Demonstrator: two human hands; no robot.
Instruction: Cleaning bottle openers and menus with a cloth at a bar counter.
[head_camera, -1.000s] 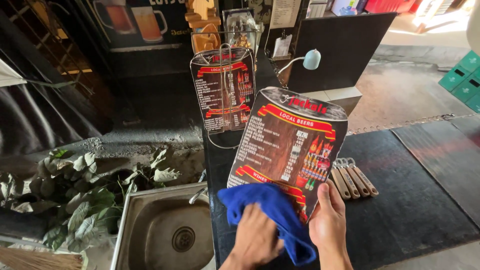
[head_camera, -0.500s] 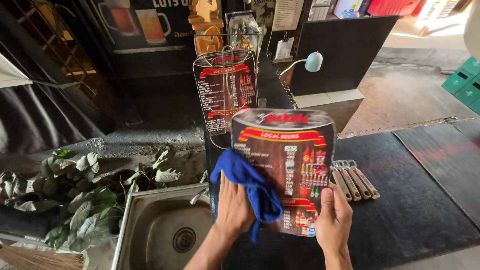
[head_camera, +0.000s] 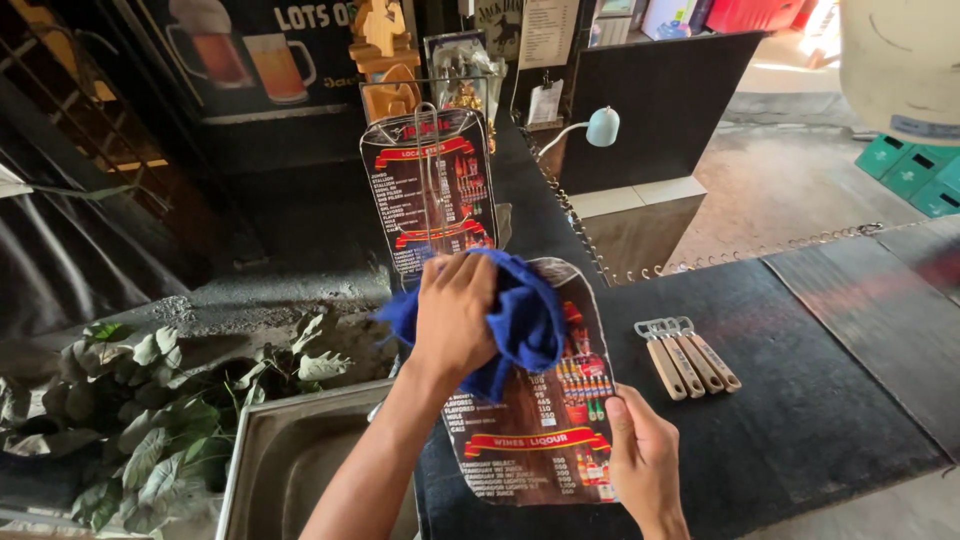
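Note:
My left hand (head_camera: 455, 315) presses a blue cloth (head_camera: 525, 325) against the upper part of a laminated menu card (head_camera: 545, 430). The card is dark with red banners and small bottle pictures. My right hand (head_camera: 645, 460) grips its lower right edge and holds it tilted over the black counter mat (head_camera: 800, 400). The cloth covers the card's top half.
A second menu card (head_camera: 430, 195) stands in a wire holder behind. Several wooden-handled bottle openers (head_camera: 685, 355) lie on the mat to the right. A steel sink (head_camera: 290, 470) sits at lower left beside leafy plants (head_camera: 150, 400). A small pale lamp (head_camera: 600, 125) stands at the back.
The card has tipped flatter and lower. My left hand with the cloth has moved up from the card's lower left to its top.

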